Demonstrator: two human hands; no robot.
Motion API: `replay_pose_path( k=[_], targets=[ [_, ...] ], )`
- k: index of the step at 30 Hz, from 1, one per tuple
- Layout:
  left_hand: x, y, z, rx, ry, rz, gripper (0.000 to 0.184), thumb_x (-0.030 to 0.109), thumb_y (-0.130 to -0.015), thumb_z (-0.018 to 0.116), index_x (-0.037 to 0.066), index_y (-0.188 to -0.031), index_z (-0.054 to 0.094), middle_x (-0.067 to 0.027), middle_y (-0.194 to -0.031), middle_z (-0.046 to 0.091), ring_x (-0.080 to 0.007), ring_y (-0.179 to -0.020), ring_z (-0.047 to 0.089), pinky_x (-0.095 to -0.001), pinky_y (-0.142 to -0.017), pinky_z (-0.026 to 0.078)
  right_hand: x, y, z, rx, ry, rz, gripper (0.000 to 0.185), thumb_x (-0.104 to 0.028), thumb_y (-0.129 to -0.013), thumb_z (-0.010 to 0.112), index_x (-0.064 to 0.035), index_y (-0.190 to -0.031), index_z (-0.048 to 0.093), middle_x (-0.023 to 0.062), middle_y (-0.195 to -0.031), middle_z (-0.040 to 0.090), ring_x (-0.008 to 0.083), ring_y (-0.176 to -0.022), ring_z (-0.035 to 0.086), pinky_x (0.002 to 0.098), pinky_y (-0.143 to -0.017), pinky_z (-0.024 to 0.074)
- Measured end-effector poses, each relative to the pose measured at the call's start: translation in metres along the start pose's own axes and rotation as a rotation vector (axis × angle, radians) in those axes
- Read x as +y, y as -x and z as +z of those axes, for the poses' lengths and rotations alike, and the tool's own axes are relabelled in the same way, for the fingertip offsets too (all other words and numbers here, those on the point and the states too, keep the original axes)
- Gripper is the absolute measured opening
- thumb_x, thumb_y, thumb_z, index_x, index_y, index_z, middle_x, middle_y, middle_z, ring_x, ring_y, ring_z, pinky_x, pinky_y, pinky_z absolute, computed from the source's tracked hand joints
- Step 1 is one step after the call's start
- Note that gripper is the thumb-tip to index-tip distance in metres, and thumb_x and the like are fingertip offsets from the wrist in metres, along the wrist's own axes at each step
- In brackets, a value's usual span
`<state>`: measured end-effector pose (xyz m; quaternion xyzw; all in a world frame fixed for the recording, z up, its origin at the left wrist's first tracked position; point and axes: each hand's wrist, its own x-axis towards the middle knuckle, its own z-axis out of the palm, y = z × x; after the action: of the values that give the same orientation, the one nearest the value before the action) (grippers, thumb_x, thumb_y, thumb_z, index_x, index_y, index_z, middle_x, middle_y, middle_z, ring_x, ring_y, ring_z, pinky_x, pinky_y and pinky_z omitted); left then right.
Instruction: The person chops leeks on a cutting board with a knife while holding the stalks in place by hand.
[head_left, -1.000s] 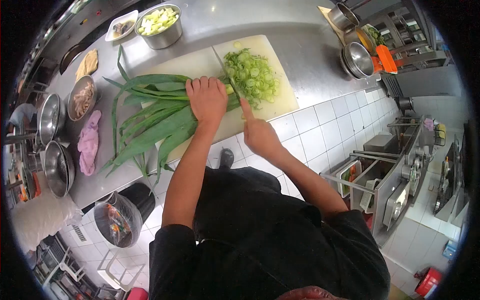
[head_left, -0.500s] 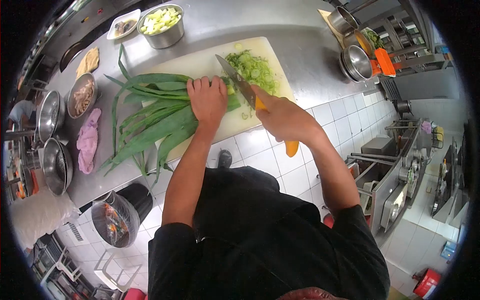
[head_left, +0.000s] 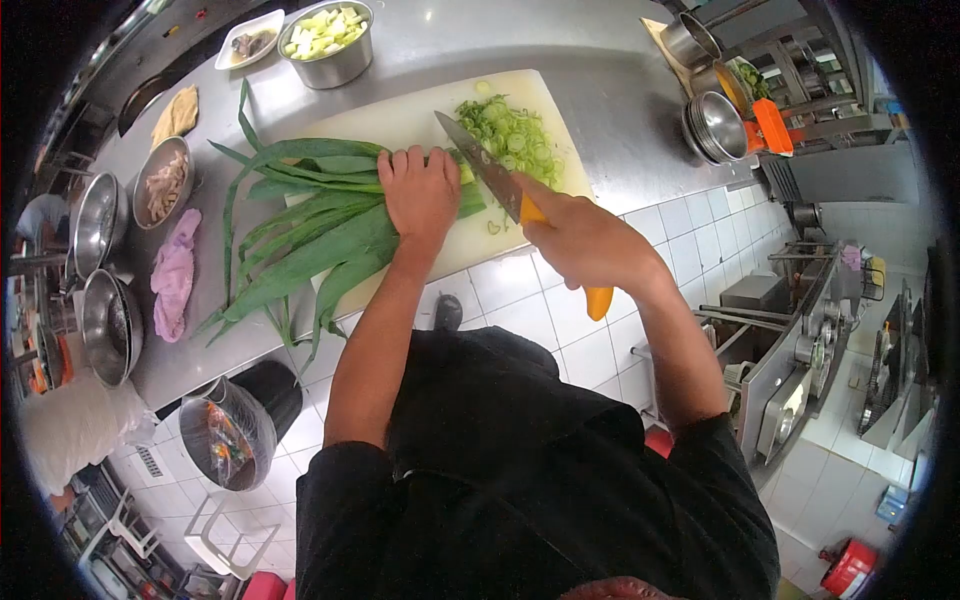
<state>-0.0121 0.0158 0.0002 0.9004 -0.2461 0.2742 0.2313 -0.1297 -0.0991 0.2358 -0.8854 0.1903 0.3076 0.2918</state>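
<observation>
Your left hand (head_left: 420,195), its grip curled over the leeks (head_left: 330,222), pins them across the white cutting board (head_left: 390,122) on the steel tabletop (head_left: 490,42). Your right hand (head_left: 592,245) clasps the yellow-handled knife (head_left: 488,170) beside leek rings (head_left: 525,140).

Black short-sleeved top (head_left: 540,480), bare forearms (head_left: 370,350)

Smooth metal blade (head_left: 485,166); glossy metal table (head_left: 615,115).
</observation>
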Motion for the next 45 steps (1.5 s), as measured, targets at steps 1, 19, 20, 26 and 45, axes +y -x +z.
replay_pose_path(
  k=[1, 19, 20, 26, 45],
  targets=[
    [0.0, 0.0, 0.0, -0.002, 0.005, -0.002, 0.019, 0.023, -0.093, 0.063, 0.007, -0.087, 0.07, -0.0115, -0.087, 0.061, -0.0315, -0.092, 0.056, -0.0542, -0.106, 0.038, 0.0, 0.002, 0.0, 0.0, 0.004, -0.013, 0.067, -0.015, -0.095, 0.043, -0.0027, -0.159, 0.029, 0.0221, -0.084, 0.07, 0.0294, -0.061, 0.068, 0.0433, -0.068, 0.0564],
    [-0.001, -0.007, -0.005, -0.047, -0.025, -0.039, 0.02, 0.024, -0.094, 0.061, 0.008, -0.095, 0.074, -0.0114, -0.088, 0.062, -0.0312, -0.094, 0.057, -0.0517, -0.107, 0.039, 0.057, -0.099, 0.095, 0.284, -0.07, -0.238, 0.07, -0.012, -0.097, 0.048, -0.0067, -0.161, 0.02, 0.0328, -0.079, 0.067, 0.048, -0.066, 0.067, 0.0573, -0.074, 0.0554],
    [0.001, -0.003, -0.005, -0.059, -0.031, -0.034, 0.02, 0.024, -0.094, 0.061, 0.008, -0.095, 0.073, -0.0113, -0.088, 0.062, -0.0312, -0.094, 0.057, -0.0515, -0.106, 0.039, 0.049, -0.095, 0.084, 0.197, -0.162, -0.168, 0.07, -0.013, -0.097, 0.049, -0.0066, -0.161, 0.02, 0.0334, -0.08, 0.067, 0.0491, -0.069, 0.067, 0.0581, -0.075, 0.0544],
    [0.001, -0.002, -0.004, -0.042, 0.005, -0.007, 0.018, 0.023, -0.093, 0.062, 0.008, -0.088, 0.07, -0.0108, -0.09, 0.062, -0.031, -0.094, 0.057, -0.053, -0.108, 0.037, 0.014, -0.049, 0.02, 0.154, 0.023, -0.164, 0.067, -0.017, -0.098, 0.046, -0.0072, -0.161, 0.025, 0.0244, -0.08, 0.069, 0.0313, -0.061, 0.069, 0.0444, -0.067, 0.0565],
    [0.001, -0.004, -0.004, -0.043, -0.035, -0.04, 0.022, 0.025, -0.095, 0.059, 0.009, -0.09, 0.072, -0.0103, -0.088, 0.062, -0.0302, -0.094, 0.058, -0.0522, -0.108, 0.038, 0.058, -0.089, 0.094, 0.193, -0.111, -0.162, 0.07, -0.015, -0.099, 0.048, -0.009, -0.162, 0.018, 0.0312, -0.079, 0.068, 0.0477, -0.069, 0.067, 0.0564, -0.076, 0.0556]
  ],
)
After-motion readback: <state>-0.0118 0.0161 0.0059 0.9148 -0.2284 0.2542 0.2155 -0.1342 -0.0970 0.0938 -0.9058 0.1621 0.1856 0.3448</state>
